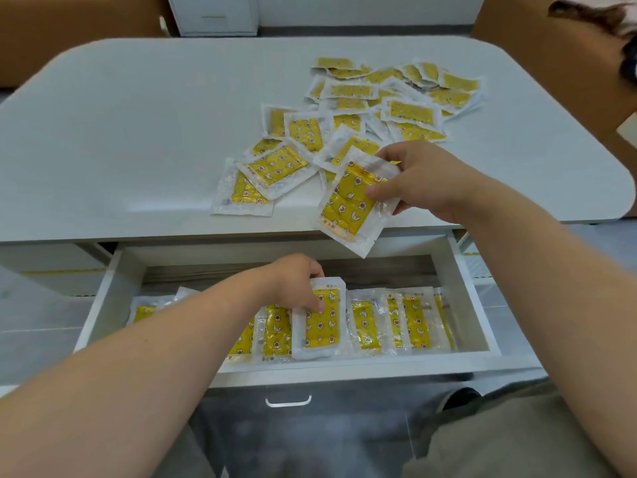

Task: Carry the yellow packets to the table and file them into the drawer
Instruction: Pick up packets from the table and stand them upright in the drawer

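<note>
Several yellow packets in clear wrappers lie scattered in a pile (372,108) on the right half of the white table (138,132). My right hand (424,181) is shut on one yellow packet (348,208), lifted over the table's front edge. Below it the white drawer (110,298) is pulled out, with a row of filed packets (413,322) standing in it. My left hand (296,281) reaches into the drawer, and its fingers grip the top of an upright packet (322,326) near the middle of the row.
The drawer's metal handle (289,401) faces me, above my knees. A white cabinet (213,13) stands beyond the table's far edge, with brown furniture to either side. Another person's arm (620,39) shows at the top right corner.
</note>
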A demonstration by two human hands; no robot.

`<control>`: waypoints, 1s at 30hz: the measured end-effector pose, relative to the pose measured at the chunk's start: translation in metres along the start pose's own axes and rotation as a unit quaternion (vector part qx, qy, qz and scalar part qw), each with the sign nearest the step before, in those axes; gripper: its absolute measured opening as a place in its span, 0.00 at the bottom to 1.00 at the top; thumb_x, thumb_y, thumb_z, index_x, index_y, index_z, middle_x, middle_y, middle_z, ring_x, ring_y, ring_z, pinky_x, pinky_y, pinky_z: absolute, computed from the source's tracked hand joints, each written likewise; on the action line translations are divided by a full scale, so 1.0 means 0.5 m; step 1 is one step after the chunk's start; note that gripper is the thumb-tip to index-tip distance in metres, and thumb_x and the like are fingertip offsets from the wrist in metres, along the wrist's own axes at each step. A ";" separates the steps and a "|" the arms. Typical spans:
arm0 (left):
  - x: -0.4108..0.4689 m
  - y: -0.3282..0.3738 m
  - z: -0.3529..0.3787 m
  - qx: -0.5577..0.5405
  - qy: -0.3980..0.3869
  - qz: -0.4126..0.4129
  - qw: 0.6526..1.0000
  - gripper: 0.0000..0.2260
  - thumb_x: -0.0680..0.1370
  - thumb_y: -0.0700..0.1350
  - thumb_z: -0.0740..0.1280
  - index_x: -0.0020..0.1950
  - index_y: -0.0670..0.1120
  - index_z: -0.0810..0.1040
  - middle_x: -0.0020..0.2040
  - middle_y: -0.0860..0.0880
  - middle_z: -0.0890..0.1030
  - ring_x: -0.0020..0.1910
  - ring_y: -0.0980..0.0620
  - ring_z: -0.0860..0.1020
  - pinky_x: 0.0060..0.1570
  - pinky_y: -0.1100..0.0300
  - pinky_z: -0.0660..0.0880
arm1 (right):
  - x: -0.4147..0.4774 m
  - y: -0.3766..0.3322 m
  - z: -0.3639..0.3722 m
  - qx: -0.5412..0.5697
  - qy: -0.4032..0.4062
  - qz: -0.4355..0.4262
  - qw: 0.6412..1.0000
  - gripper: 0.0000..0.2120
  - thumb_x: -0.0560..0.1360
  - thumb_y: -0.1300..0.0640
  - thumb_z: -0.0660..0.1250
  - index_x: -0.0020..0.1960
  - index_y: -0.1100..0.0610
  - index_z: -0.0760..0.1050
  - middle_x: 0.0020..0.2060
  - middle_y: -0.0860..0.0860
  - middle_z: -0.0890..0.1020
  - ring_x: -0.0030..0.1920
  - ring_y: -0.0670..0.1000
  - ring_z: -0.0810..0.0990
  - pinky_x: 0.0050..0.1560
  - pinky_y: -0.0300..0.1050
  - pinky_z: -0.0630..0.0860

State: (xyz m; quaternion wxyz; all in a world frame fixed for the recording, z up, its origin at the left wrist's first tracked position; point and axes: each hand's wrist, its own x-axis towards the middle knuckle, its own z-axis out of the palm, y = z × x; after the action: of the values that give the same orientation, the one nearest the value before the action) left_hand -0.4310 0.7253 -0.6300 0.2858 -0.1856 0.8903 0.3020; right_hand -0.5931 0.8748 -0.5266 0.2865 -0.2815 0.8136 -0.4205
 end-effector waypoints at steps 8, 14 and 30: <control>0.026 0.042 0.020 -0.170 -0.032 0.014 0.985 0.13 0.78 0.43 0.73 0.62 0.48 0.80 0.54 0.50 0.84 0.51 0.51 0.84 0.53 0.54 0.83 | 0.010 0.012 -0.006 0.010 0.023 0.018 1.000 0.14 0.75 0.64 0.75 0.59 0.55 0.79 0.51 0.54 0.86 0.47 0.53 0.87 0.43 0.49 0.85; 0.038 0.061 0.062 0.163 0.054 0.087 0.981 0.18 0.76 0.53 0.73 0.64 0.51 0.78 0.57 0.51 0.79 0.58 0.48 0.77 0.56 0.52 0.77 | 0.011 0.019 -0.005 0.009 0.009 0.020 1.000 0.15 0.75 0.64 0.74 0.60 0.55 0.79 0.52 0.55 0.85 0.48 0.54 0.87 0.41 0.47 0.83; -0.090 0.079 -0.083 -0.487 -0.001 0.019 0.873 0.13 0.76 0.36 0.73 0.60 0.39 0.79 0.52 0.43 0.87 0.54 0.44 0.85 0.59 0.47 0.80 | -0.026 0.002 0.006 -0.156 -0.184 0.023 0.970 0.15 0.74 0.62 0.76 0.60 0.56 0.81 0.48 0.52 0.86 0.44 0.53 0.88 0.49 0.51 0.85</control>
State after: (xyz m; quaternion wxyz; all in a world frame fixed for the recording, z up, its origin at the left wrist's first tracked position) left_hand -0.4324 0.7353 -0.5580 0.1540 -0.2840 0.6340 0.7026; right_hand -0.5824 0.8827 -0.5257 0.3938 -0.3766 0.8083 -0.2230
